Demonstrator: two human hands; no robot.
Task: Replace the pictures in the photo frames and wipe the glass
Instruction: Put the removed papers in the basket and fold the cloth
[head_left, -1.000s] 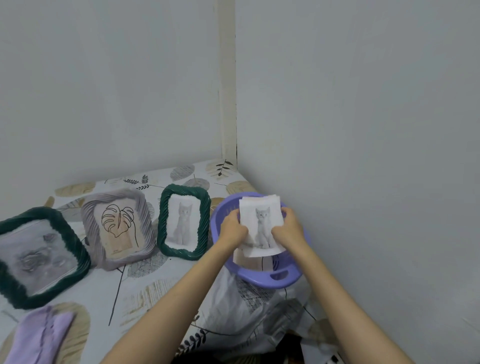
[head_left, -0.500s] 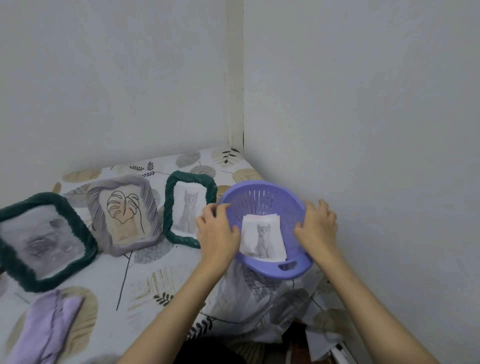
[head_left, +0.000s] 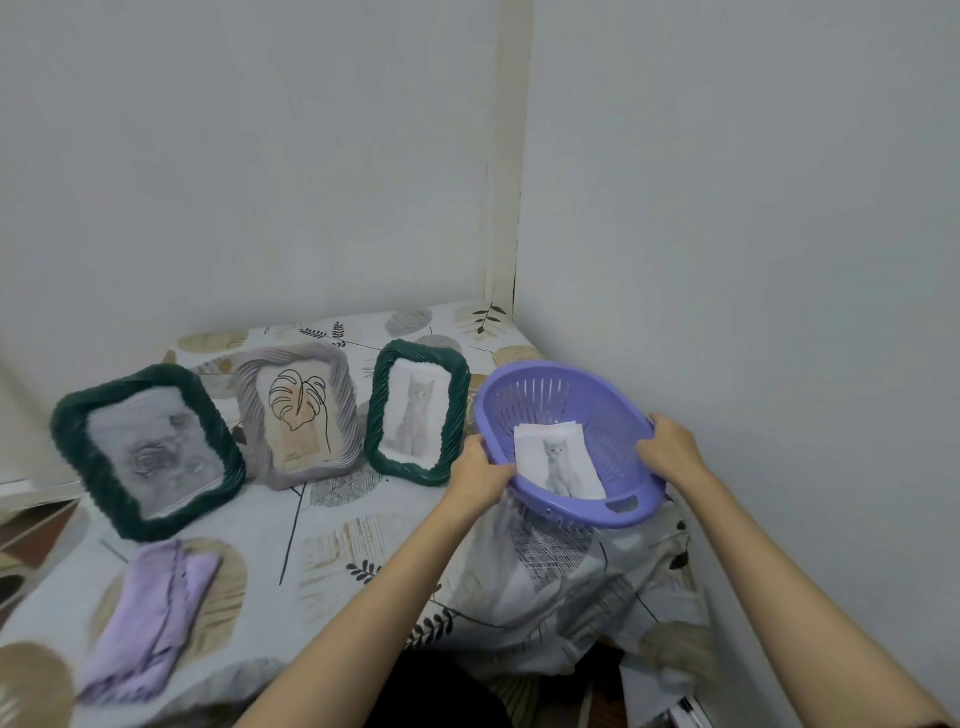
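Note:
A purple plastic basket (head_left: 582, 395) is tilted at the right of the table, with a stack of cat pictures (head_left: 558, 460) lying inside it. My left hand (head_left: 478, 475) grips its left rim and my right hand (head_left: 670, 447) grips its right rim. Three frames stand in a row to the left: a small dark green frame (head_left: 415, 410) with a cat picture, a grey-lilac frame (head_left: 298, 413) with a leaf drawing, and a large dark green frame (head_left: 148, 449) with a grey picture. A folded lilac cloth (head_left: 148, 618) lies at the front left.
The table (head_left: 332, 540) wears a leaf-print cover that hangs crumpled at the front right. Walls meet in a corner behind the basket, and the right wall is close beside it. A white ledge shows at the far left.
The cat pictures were put down into the basket from both hands. Both hands then took hold of the basket's rims, and the basket now sits tilted.

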